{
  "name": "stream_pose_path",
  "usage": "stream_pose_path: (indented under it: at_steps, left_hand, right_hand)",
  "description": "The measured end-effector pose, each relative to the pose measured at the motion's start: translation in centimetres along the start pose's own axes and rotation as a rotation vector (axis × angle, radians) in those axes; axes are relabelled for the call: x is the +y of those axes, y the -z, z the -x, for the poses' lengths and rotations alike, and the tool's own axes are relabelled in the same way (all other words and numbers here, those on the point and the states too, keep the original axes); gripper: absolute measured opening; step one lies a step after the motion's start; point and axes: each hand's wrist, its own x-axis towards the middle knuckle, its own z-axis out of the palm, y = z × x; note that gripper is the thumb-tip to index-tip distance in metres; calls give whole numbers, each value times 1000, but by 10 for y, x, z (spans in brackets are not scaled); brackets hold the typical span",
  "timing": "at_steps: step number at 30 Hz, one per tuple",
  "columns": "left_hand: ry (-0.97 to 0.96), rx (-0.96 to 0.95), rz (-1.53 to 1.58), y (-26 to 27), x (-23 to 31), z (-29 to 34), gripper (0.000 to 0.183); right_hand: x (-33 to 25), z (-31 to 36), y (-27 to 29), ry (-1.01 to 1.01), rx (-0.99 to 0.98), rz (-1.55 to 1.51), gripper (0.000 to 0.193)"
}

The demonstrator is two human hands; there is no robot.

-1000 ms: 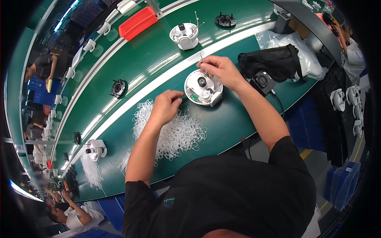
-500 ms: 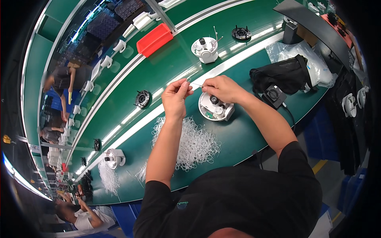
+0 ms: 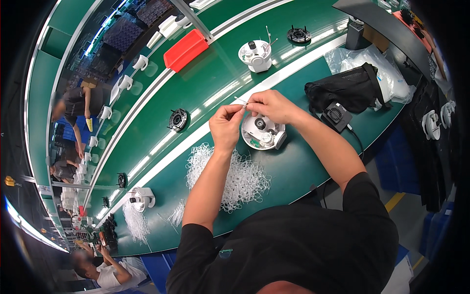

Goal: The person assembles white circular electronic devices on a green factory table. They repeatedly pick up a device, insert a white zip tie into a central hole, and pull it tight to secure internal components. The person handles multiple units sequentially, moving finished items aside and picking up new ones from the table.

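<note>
Pinched in the fingertips of my left hand (image 3: 227,128) and my right hand (image 3: 270,105) is a thin white strand (image 3: 239,100), its ends showing above the fingers. The two hands meet fingertip to fingertip, so the exact hold is partly hidden. Just below my right hand, an opened white round camera unit (image 3: 264,138) sits on the green table, with a black lens and small inner parts exposed. A heap of thin white looped strands (image 3: 245,183) spreads beside my left forearm and is partly covered by it.
Beyond a pale rail, the green belt carries another white unit (image 3: 256,56), black ring-shaped parts (image 3: 177,119) and a red bin (image 3: 186,50). A black bag (image 3: 342,90) and a small black fan-like box (image 3: 337,116) lie at right. Co-workers (image 3: 115,272) are at left.
My left hand has moved right, closing the gap to my right hand. The strand stretched between them before; now its ends stick up above the joined fingertips.
</note>
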Motion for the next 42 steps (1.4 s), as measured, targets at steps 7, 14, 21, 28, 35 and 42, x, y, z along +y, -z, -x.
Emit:
stream_pose_path:
  at_steps: [7,14,21,28,35,42]
  left_hand:
    - [56,22,-13,-4,-4,1,12]
    - [-186,35,-406,-11,5,-1,9]
    - [-330,6,-475,-13,6,3,9]
    - [-15,-53,-404,-10,6,3,11]
    - [-35,-82,-393,-9,3,1,12]
    - [-54,-109,-311,-7,2,6,9]
  right_hand:
    - [3,4,3,-35,-6,-202,18]
    - [12,0,0,-26,3,-310,19]
    - [14,2,-1,4,-8,-403,25]
    - [10,4,1,-53,20,-386,16]
    - [13,3,4,-48,-24,-402,15]
    - [13,6,1,-63,57,-361,17]
